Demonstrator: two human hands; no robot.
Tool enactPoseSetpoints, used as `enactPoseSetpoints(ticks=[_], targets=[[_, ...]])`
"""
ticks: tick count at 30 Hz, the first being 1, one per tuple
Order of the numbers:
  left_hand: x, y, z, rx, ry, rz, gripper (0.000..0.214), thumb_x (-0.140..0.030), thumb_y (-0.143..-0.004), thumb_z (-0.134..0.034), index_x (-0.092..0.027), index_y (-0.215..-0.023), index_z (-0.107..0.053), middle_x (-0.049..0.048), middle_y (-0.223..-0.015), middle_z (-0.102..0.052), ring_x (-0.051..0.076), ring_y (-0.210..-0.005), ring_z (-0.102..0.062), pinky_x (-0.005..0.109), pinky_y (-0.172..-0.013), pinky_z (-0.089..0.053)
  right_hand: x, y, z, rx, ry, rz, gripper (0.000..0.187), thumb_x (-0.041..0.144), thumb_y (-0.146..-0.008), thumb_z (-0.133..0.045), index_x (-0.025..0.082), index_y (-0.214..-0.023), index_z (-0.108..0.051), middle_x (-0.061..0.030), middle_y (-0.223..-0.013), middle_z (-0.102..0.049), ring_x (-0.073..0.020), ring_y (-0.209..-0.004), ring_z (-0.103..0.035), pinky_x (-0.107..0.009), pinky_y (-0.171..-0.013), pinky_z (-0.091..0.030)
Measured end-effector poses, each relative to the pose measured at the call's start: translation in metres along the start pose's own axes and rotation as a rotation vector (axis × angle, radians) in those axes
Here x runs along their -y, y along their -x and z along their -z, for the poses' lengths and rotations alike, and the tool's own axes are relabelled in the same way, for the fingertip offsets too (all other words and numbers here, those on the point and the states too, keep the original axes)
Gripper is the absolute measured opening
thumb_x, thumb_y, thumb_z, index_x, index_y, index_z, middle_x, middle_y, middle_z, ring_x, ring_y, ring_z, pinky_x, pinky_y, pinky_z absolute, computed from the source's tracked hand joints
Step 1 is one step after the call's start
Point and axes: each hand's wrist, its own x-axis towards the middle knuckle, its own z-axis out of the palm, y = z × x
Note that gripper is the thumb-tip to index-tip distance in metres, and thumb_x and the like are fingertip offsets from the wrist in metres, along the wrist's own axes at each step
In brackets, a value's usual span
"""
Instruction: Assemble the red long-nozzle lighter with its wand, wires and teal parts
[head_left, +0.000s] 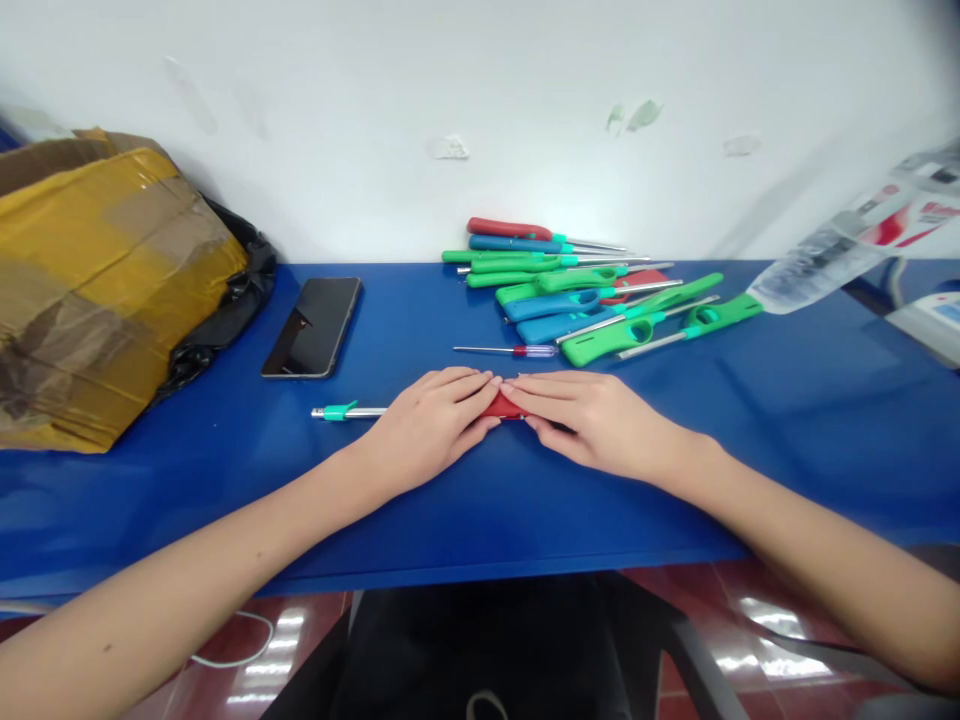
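Observation:
Both my hands lie flat over one long gas lighter [504, 407] on the blue table [787, 420]. Its red body shows between my fingertips, and its metal tube with a green tip [341, 411] sticks out to the left. My left hand [427, 425] covers the tube end of the body, fingers stretched out together. My right hand [592, 420] covers the other end, fingers also extended. The fingertips of the two hands meet above the red part.
A pile of several green, blue and red lighters [592, 295] lies behind my hands, with a small screwdriver [510, 351] in front of it. A black phone [313, 327] lies at left, beside a taped cardboard box [97, 290]. A plastic bottle [847, 250] is at right.

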Motion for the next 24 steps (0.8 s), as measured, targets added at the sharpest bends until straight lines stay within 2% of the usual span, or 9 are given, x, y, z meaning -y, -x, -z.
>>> enactPoseSetpoints(ticks=[5,10,13,18,24], targets=[[-0.006,0.000,-0.001,-0.024,-0.069,0.016,0.031,-0.026,-0.098,-0.052,-0.011,-0.123,-0.064,0.0125,-0.126,-0.068,0.027,-0.114,-0.066,0.042,-0.094,-0.055,0.003,0.000,0.001,-0.007,0.085,0.047,0.033,0.020,-0.098,-0.052,0.010,-0.127,-0.065,-0.0104,-0.127,-0.069,-0.0235,-0.114,-0.067,-0.037,-0.101,-0.055],[-0.016,-0.001,-0.006,-0.144,-0.047,0.145,0.027,-0.025,-0.088,-0.060,-0.015,-0.110,-0.071,0.0089,-0.115,-0.074,0.027,-0.104,-0.071,0.043,-0.086,-0.057,0.007,0.000,-0.005,-0.024,0.227,0.124,0.035,0.007,-0.093,-0.051,0.003,-0.125,-0.063,-0.0170,-0.126,-0.068,-0.0265,-0.113,-0.068,-0.040,-0.099,-0.057],[-0.019,-0.002,-0.006,-0.173,-0.035,0.222,0.026,-0.026,-0.085,-0.063,-0.018,-0.107,-0.072,0.0070,-0.110,-0.075,0.027,-0.102,-0.072,0.043,-0.085,-0.056,0.007,-0.001,-0.006,-0.028,0.266,0.143,0.037,0.003,-0.091,-0.049,0.004,-0.126,-0.063,-0.0184,-0.125,-0.068,-0.0277,-0.113,-0.067,-0.041,-0.098,-0.057],[-0.018,-0.004,-0.002,-0.130,0.097,0.304,0.024,-0.025,-0.082,-0.065,-0.022,-0.104,-0.073,0.0031,-0.107,-0.076,0.026,-0.100,-0.069,0.043,-0.084,-0.053,0.007,-0.005,-0.003,-0.051,0.149,0.069,0.032,0.015,-0.096,-0.050,0.008,-0.123,-0.066,-0.0138,-0.121,-0.071,-0.0255,-0.105,-0.071,-0.039,-0.092,-0.061],[-0.016,-0.008,0.001,-0.058,0.184,0.384,0.028,-0.025,-0.079,-0.064,-0.023,-0.107,-0.072,0.0031,-0.111,-0.074,0.027,-0.103,-0.063,0.044,-0.087,-0.049,0.008,-0.005,-0.003,-0.058,0.067,0.000,0.033,0.016,-0.097,-0.049,0.014,-0.126,-0.066,-0.0122,-0.123,-0.071,-0.0243,-0.107,-0.071,-0.039,-0.093,-0.060]])
